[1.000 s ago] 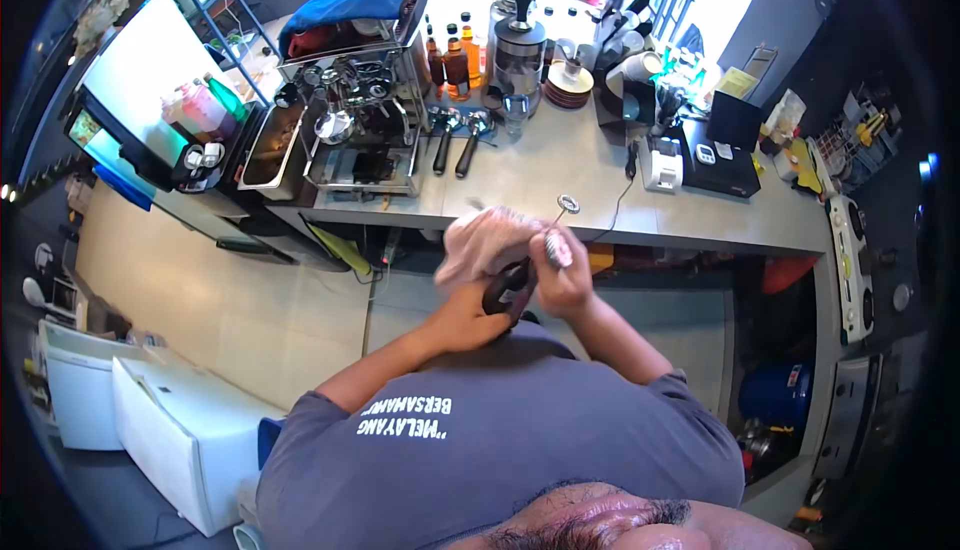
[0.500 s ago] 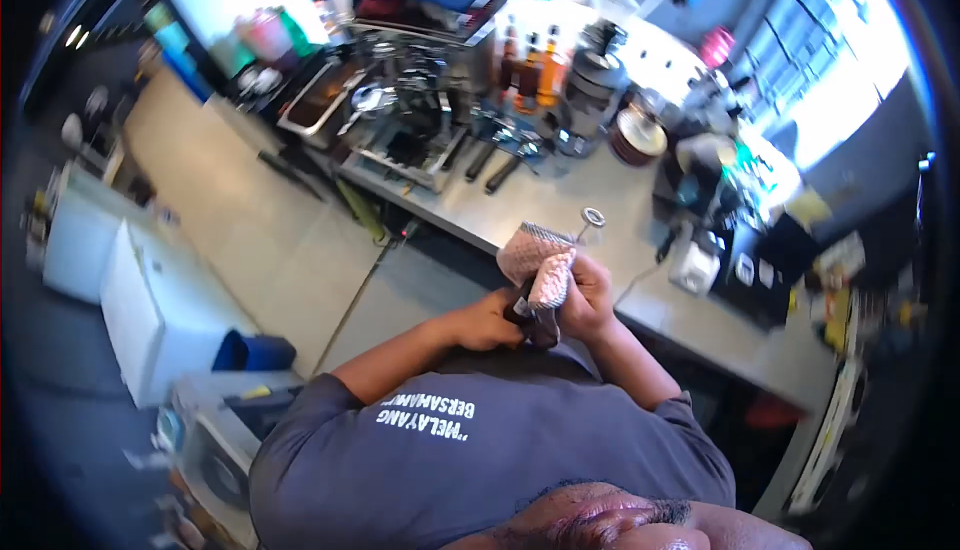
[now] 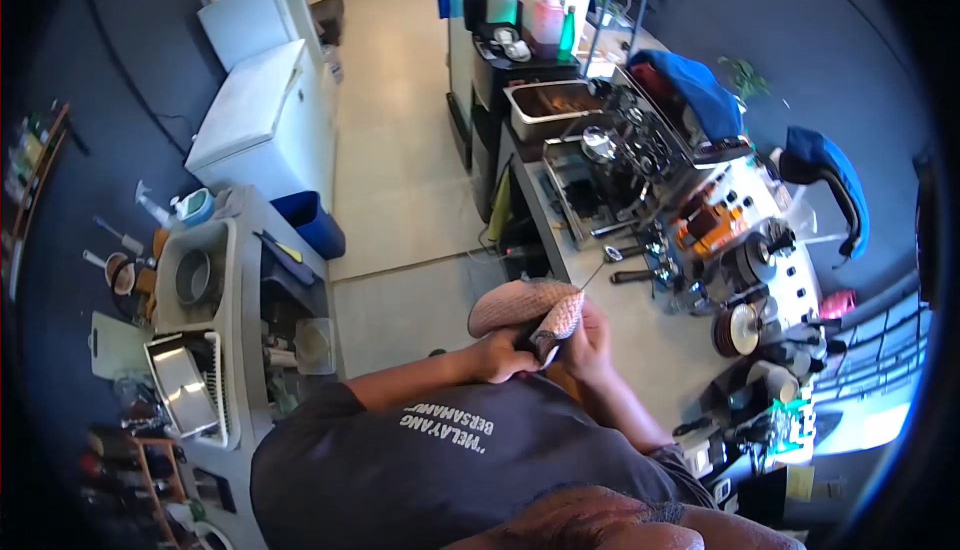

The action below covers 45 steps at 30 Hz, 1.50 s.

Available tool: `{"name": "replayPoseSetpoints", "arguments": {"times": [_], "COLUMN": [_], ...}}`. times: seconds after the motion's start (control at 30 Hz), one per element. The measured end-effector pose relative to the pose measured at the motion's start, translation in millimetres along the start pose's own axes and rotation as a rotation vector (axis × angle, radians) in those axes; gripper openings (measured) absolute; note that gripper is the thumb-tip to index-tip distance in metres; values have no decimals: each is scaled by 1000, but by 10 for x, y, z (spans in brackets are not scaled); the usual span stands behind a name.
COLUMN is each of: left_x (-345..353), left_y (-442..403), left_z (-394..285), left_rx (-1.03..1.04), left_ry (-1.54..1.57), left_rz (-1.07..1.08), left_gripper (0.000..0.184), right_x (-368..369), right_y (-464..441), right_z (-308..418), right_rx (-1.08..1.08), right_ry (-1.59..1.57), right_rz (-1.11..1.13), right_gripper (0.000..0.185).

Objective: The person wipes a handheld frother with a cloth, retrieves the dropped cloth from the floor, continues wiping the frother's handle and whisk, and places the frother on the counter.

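My left hand (image 3: 505, 356) is closed in front of my chest, around the near side of a pink textured cloth (image 3: 520, 307) and a dark object partly hidden beneath it. Close beside it, my right hand (image 3: 587, 348) is closed on the folded part of the same cloth. Out of the top of that fold sticks a thin metal rod with a small round end (image 3: 612, 254), like a handheld frother. The rod's lower part is hidden by the cloth and fingers.
On my right runs a counter (image 3: 650, 335) with a steel pan (image 3: 550, 110), bottles (image 3: 715, 225) and a grinder (image 3: 757, 255). To my left stand a sink (image 3: 190, 275), a dish rack (image 3: 190, 390) and a blue bin (image 3: 310, 225). A white chest freezer (image 3: 250, 120) lies beyond.
My view and body have turned left, so the counter now lies to the right and the sink shows. Both hands still hold the cloth, with the metal rod sticking out of it.
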<state>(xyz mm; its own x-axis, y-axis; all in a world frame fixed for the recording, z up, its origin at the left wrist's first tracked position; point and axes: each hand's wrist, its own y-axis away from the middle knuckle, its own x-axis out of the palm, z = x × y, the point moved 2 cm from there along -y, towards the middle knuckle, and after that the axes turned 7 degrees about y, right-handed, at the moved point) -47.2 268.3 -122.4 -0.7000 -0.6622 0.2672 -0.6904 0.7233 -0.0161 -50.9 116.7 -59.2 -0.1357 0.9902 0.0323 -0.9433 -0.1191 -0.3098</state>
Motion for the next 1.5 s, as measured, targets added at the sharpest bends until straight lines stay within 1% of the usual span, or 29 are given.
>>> {"name": "replayPoseSetpoints", "arguments": {"times": [0.07, 0.1, 0.13, 0.17, 0.2, 0.27, 0.33, 0.4, 0.43, 0.47, 0.5, 0.53, 0.63, 0.7, 0.8, 0.83, 0.87, 0.9, 0.97, 1.0, 1.03, 1.07, 1.13, 1.23, 1.27, 1.33, 1.37, 1.47, 1.5], "left_x": [-88, -151, -179, -195, -230, -358, -579, -787, -894, -993, -1170, -1310, -1609, -1821, -2186, -2256, -2309, -2378, -2402, -2420, -2480, -2493, -2462, -2438, -2388, -2249, -2257, -2137, -2066], "left_y": [155, 196, 225, 262, 286, 316, 364, 421, 429, 503, 517, 545, 636, 651, 700, 718, 723, 744, 788, 811, 785, 745, 696, 755, 744, 685, 652, 663, 658], "left_z": [-140, -44, -166, -303, -397, -396, -427, -562, -701, -828, -803, -766, -875, -993, -982, -985, -969, -788, -820, -823, -822, -847, -883, -761, -807, -1044, -933, -814, -875], "left_rx": [-131, -6, -22, -41, -59, -42, -54, -67, 169, 190, 133, 71, 212, 251, 356, 388, 418, 235, 175, 139, 194, 332, 334, 69, 139, 285, 332, 351, 291], "left_ry": [100, 68, 69, 72, 75, 110, 135, 96, -138, -461, -508, -546, -454, -375, -489, -460, -432, -369, -376, -382, -447, -525, -664, -248, -248, -247, -390, -492, -387], "left_rz": [-27, -18, -26, -30, -31, -90, -158, -300, -313, -391, -340, -284, -381, -295, -135, -72, -8, -4, -29, -37, 9, 45, 142, 102, 113, 132, 176, 240, 259], "left_gripper": [34, 35, 34, 33, 33, 28, 25, 20, 23, 29, 33, 39, 44, 45, 49, 54, 60, 60, 61, 62, 55, 40, 38, 40, 41, 44, 49, 50, 49], "right_x": [79, 12, 20, 95, 105, 209, 298, 735, 816, 846, 891, 950, 1264, 1610, 2065, 2110, 2091, 2109, 2152, 2213, 2309, 2374, 2368, 2304, 2280, 2304, 2345, 2239, 2184], "right_y": [-106, -191, -305, -389, -504, -602, -567, -596, -616, -600, -698, -749, -976, -1082, -1228, -1259, -1287, -1308, -1290, -1306, -1277, -1237, -1201, -1211, -1160, -1052, -993, -847, -789], "right_z": [-25, -47, 43, 146, 231, 189, -71, -72, -140, -218, -218, -196, -158, -214, -90, -134, -213, -165, -164, -190, -261, -311, -238, -22, -81, -85, -149, -103, -38], "right_rx": [45, 27, 15, 51, -36, 51, -19, -160, -54, 56, 17, -23, -105, -58, -42, -57, -181, -111, 25, -68, -32, 5, -16, 15, 14, 56, 35, -53, -81], "right_ry": [-24, -22, -24, -109, -82, -231, 81, 174, 47, -77, -150, -191, -34, 131, 336, 271, 241, 168, 35, 124, 179, 234, 278, 64, -7, 266, 226, 225, 168], "right_rz": [60, 66, 67, -123, -178, -208, -82, -66, -84, -102, -81, -171, -204, -110, 74, 29, -42, -114, -198, -236, -225, -215, -187, -313, -351, -303, -258, -318, -389], "right_gripper": [32, 33, 34, 40, 40, 38, 33, 33, 33, 34, 36, 36, 35, 31, 28, 28, 30, 31, 33, 32, 32, 31, 31, 30, 30, 29, 29, 28, 29]}}
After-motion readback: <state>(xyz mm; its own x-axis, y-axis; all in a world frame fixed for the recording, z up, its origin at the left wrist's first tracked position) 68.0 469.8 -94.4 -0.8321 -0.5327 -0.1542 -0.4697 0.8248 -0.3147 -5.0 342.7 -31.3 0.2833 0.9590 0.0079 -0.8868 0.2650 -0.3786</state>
